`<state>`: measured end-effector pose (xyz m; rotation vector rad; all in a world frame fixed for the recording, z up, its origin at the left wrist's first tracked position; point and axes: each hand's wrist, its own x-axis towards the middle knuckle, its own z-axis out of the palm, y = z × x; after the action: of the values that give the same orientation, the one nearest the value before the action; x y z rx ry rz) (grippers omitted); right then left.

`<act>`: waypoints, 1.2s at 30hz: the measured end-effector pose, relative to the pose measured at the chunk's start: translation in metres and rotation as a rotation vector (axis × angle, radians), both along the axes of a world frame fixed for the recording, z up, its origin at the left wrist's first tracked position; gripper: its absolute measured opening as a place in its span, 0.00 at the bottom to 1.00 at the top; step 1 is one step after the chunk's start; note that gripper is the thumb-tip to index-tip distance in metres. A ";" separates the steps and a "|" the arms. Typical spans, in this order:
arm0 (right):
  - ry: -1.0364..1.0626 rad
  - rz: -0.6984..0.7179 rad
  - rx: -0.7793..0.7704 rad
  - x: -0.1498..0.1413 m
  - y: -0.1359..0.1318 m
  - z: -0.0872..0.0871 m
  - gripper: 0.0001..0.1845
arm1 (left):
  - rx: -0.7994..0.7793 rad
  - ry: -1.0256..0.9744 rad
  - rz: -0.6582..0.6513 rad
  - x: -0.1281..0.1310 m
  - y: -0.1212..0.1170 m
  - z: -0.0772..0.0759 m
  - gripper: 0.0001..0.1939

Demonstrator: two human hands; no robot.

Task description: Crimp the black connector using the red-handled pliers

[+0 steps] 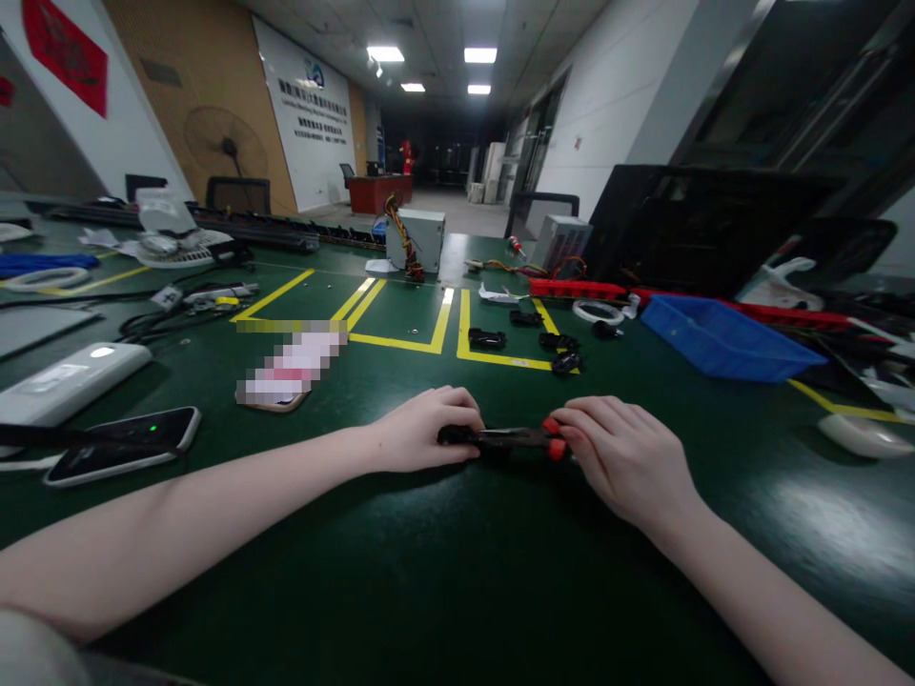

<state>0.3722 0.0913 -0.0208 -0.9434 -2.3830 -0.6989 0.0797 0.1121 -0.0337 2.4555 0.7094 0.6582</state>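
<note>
My left hand (427,429) and my right hand (623,457) meet low over the green table (457,572). Between them lies a pair of pliers (516,439) with a dark body and red handle ends. The right hand's fingers are curled round the red handle end. The left hand's fingers close round the dark end, where a small black part may sit; I cannot make it out. Both forearms rest near the table surface.
Several small black parts (488,338) lie inside the yellow-taped boxes ahead. A blue bin (721,338) stands right, a grey power supply box (416,240) at the back. Two phones (121,445) and a white device (68,381) lie left.
</note>
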 end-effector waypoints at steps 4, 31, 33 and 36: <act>0.028 -0.003 0.006 0.003 0.002 0.000 0.14 | -0.070 -0.040 -0.015 -0.002 0.004 -0.002 0.07; 0.043 0.040 -0.201 0.007 0.001 0.001 0.23 | -0.099 -0.082 -0.038 -0.002 0.009 -0.005 0.06; 0.010 0.063 -0.191 0.007 0.001 0.001 0.26 | -0.099 -0.079 -0.036 -0.002 0.009 -0.005 0.07; -0.035 0.084 -0.198 0.007 0.002 0.001 0.25 | -0.108 -0.080 -0.036 -0.002 0.009 -0.005 0.07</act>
<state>0.3795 0.0930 -0.0202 -0.9090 -2.5425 -0.4576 0.0780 0.1213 -0.0386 2.3240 0.6506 0.6825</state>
